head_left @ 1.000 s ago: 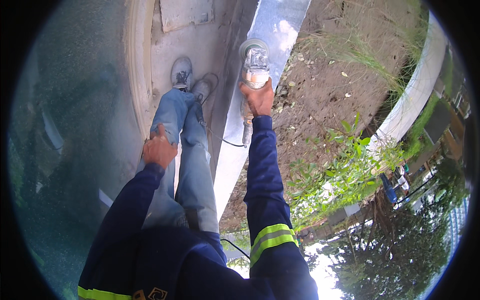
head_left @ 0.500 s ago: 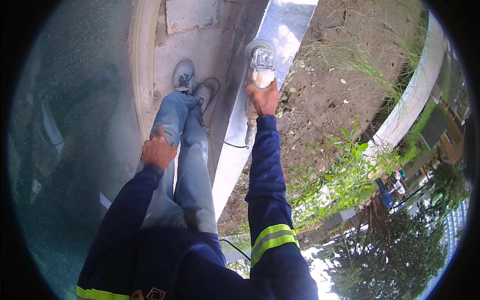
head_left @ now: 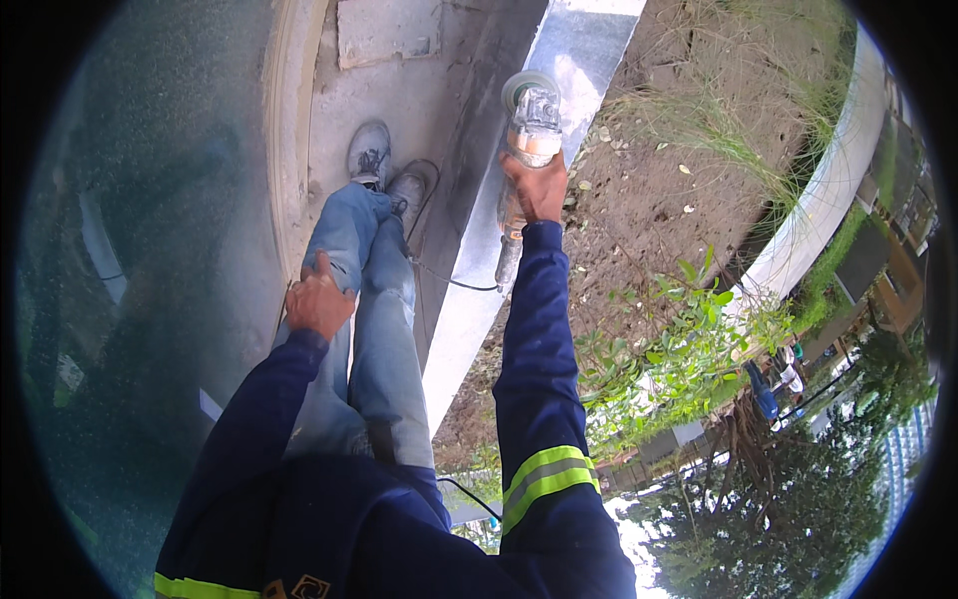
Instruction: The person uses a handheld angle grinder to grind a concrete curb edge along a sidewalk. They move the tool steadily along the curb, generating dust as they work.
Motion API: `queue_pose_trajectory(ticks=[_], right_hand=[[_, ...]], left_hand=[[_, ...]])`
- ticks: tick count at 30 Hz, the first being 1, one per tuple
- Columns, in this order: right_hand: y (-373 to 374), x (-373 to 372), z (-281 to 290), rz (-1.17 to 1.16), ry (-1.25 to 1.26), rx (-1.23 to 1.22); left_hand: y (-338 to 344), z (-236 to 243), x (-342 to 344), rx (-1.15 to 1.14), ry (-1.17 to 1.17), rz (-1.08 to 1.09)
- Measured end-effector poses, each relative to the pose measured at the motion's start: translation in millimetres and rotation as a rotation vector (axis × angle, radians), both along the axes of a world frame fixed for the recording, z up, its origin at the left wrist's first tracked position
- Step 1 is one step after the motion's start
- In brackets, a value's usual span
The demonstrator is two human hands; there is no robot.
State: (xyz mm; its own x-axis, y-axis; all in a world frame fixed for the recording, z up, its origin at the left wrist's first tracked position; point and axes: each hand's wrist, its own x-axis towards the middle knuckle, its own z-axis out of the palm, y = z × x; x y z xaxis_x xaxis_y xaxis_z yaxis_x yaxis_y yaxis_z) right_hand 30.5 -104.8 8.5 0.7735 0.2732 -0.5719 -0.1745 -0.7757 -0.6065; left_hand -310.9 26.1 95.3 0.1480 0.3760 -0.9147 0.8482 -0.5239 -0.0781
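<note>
My right hand point(head_left: 537, 188) is wrapped round the body of a dusty orange and grey angle grinder point(head_left: 535, 135). The grinder's round disc point(head_left: 527, 90) lies against the top of a smooth grey concrete ledge point(head_left: 479, 290). From the tool's rear end a thin black cord point(head_left: 457, 284) runs left toward my legs. My left hand point(head_left: 319, 302) rests on my jeans point(head_left: 344, 235) near the knee, holding nothing, with one finger stretched out; its other fingers are partly hidden.
Left of my shoes point(head_left: 370, 150) stands a dark glass pane point(head_left: 150, 250) with a pale frame edge point(head_left: 284, 150). A flat slab point(head_left: 389, 30) lies ahead on the walkway. Right of the ledge are bare soil point(head_left: 649, 190), grass point(head_left: 728, 130), a leafy shrub point(head_left: 659, 349) and a curved white kerb point(head_left: 823, 190).
My right hand and the angle grinder have shifted slightly right and away from me along the ledge. My left hand stays on my leg.
</note>
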Motion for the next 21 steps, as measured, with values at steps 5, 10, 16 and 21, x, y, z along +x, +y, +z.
queue_pose_trajectory(ticks=[5,10,16,21], right_hand=[[-2.0,-3.5,3.3,0.002,-0.001,-0.017],[-7.6,-12.7,7.6,-0.004,-0.002,-0.074],[-28.9,-33.7,1.7,0.0,-0.012,-0.067],[-44.3,-53.9,7.2,-0.03,0.069,-0.124]], left_hand=[[-1.5,1.2,-1.4,0.009,-0.001,-0.008],[-0.3,1.4,1.8,0.028,-0.003,0.009],[-2.4,0.9,-5.4,0.032,-0.02,-0.002],[-4.6,-0.5,-4.9,0.012,0.009,0.0]])
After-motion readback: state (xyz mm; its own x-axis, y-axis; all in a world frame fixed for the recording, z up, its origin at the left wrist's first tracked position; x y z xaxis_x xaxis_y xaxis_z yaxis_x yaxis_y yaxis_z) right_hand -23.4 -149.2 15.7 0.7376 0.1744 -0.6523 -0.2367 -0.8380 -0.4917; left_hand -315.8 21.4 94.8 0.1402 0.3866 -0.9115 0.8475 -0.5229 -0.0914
